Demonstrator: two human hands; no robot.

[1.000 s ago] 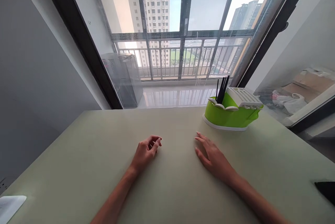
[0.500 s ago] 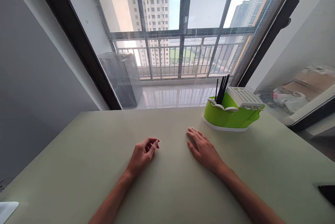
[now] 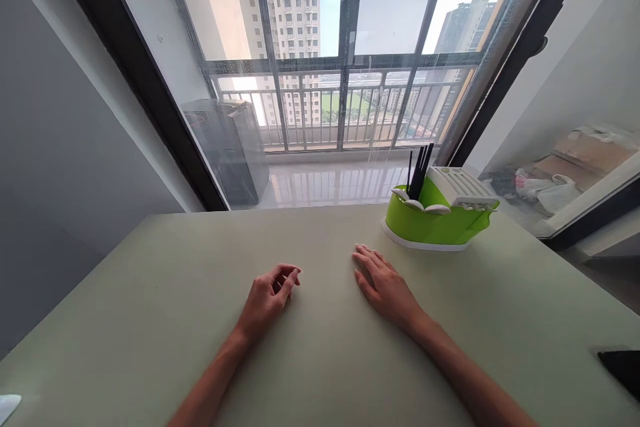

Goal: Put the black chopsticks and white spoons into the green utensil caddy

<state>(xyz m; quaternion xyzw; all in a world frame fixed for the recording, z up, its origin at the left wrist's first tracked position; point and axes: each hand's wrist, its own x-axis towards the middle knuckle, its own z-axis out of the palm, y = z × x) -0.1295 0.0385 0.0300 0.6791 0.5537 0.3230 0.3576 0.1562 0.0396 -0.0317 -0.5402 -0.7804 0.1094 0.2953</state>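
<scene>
My left hand (image 3: 270,294) rests on the pale green tabletop (image 3: 320,360) with its fingers curled in and the thumb against the fingertips. Nothing shows in its grip. Palm down on the same surface, my right hand (image 3: 384,284) lies flat with its fingers stretched out, pointing forward and left. Just beyond it stands a green and white utensil caddy (image 3: 430,224), its closest neighbour. Black chopsticks (image 3: 421,170) stick up out of the caddy, and white rounded pieces (image 3: 437,210) line its front rim. Neither hand touches the caddy.
A white object (image 3: 7,407) pokes in at the lower left edge, and a black object (image 3: 623,370) sits at the right edge. Behind the far table edge is a glass window (image 3: 345,60). Outside the glass stand a grey cabinet (image 3: 235,154) and cardboard boxes (image 3: 593,154).
The view has shifted slightly, so everything appears a little further left. Both hands keep the same pose and place on the table.
</scene>
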